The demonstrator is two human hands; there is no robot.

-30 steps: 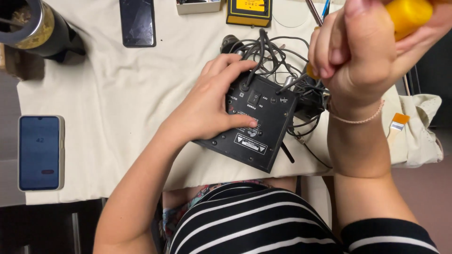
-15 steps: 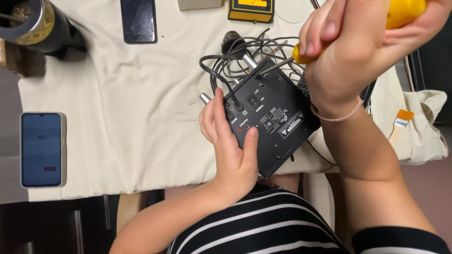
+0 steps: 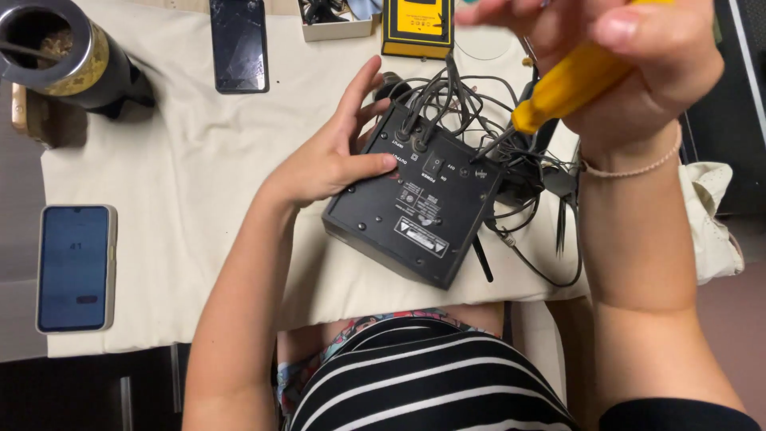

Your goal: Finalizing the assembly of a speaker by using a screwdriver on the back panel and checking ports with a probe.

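Your left hand (image 3: 331, 160) lies flat on the far-left corner of the black box (image 3: 415, 203), fingers spread and loosely open, thumb pressed along the box's top face and fingertips reaching past its far edge. It steadies the box rather than closing around it. The box sits tilted on the cream cloth (image 3: 183, 160), just in front of your striped shirt (image 3: 423, 383), near the cloth's near edge and a little right of its middle.

Your right hand (image 3: 630, 72) is raised above the far-right side of the box, curled shut around the yellow handle of a screwdriver (image 3: 558, 84). The thin metal shaft slants down and left from the handle, and its tip meets the box's far-right corner. A beaded bracelet (image 3: 630, 168) circles that wrist.

A tangle of grey cables (image 3: 471, 104) runs out of the box's far edge, between your two hands, and spills to the right, where small black pliers (image 3: 562, 199) lie.

Well to the left, a phone (image 3: 76, 267) with a lit blue screen rests by the cloth's left edge. On the far side sit a dark phone (image 3: 239, 44), a yellow meter (image 3: 419, 28), a small white tray (image 3: 331, 20) and, at far left, a black cylinder (image 3: 68, 56) with a gold band.
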